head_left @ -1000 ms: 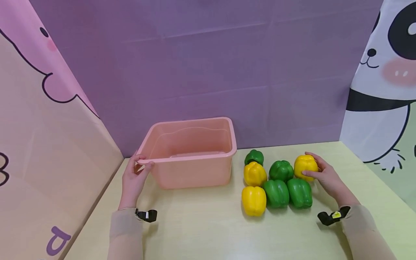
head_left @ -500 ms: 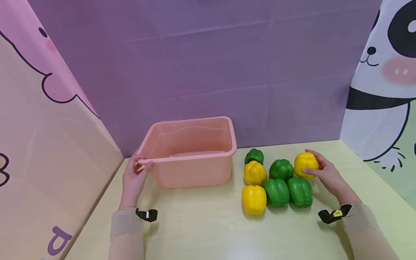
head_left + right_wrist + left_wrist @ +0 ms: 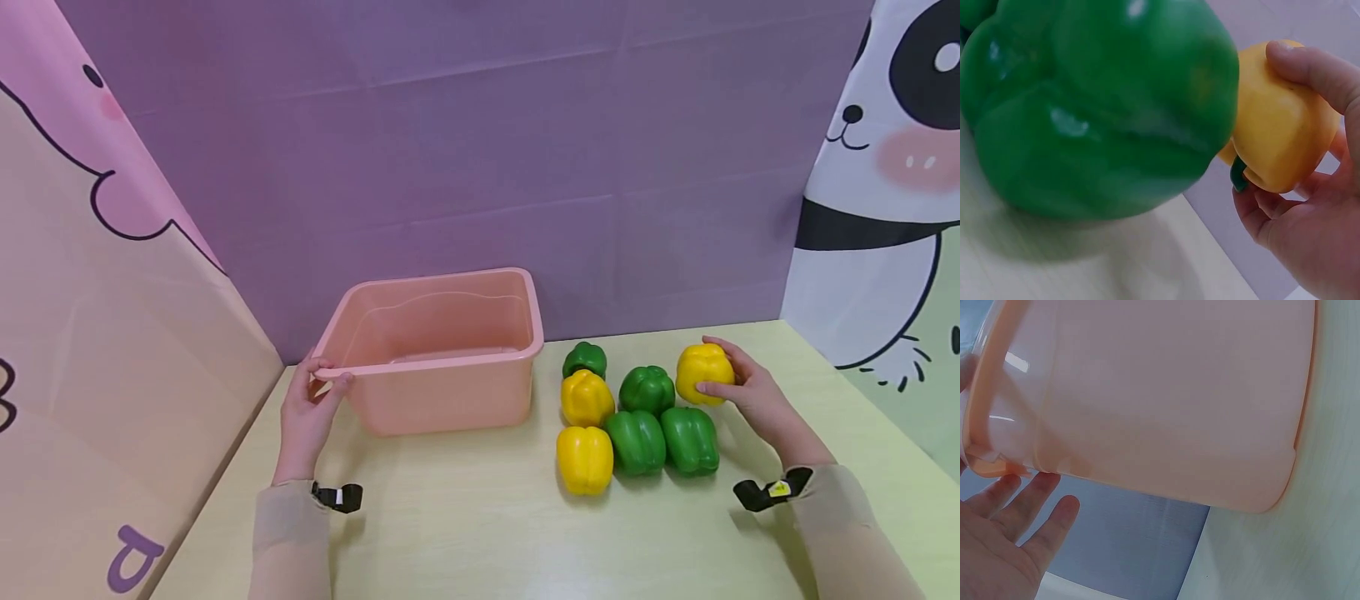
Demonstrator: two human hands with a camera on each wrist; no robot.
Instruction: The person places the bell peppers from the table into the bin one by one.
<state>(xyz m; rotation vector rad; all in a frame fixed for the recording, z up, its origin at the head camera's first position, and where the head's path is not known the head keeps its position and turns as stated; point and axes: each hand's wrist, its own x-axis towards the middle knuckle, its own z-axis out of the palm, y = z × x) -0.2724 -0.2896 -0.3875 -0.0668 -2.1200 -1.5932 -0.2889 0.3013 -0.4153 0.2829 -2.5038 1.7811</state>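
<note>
At the left of the head view, my left hand (image 3: 303,425) pinches the front left corner of the rim of a pink plastic bin (image 3: 442,400), thumb in front. In the left wrist view its fingers (image 3: 1054,531) reach up to the bin wall (image 3: 1166,406). My right hand (image 3: 761,408) grips a yellow bell pepper (image 3: 701,373), thumb on its near side; the right wrist view shows the pepper's green stem (image 3: 1238,175). A green bell pepper (image 3: 691,442) lies just in front of the held one and fills much of the right wrist view.
Beside the bin's right wall lie other bell peppers: a small green one (image 3: 585,359), a yellow one (image 3: 587,398), a front yellow one (image 3: 585,461), and two more green ones (image 3: 636,443). A purple backdrop (image 3: 450,167) rises behind the pale table (image 3: 450,517).
My right hand has raised the yellow bell pepper slightly, away from the green peppers in front of it. The left hand and the bin keep their place.
</note>
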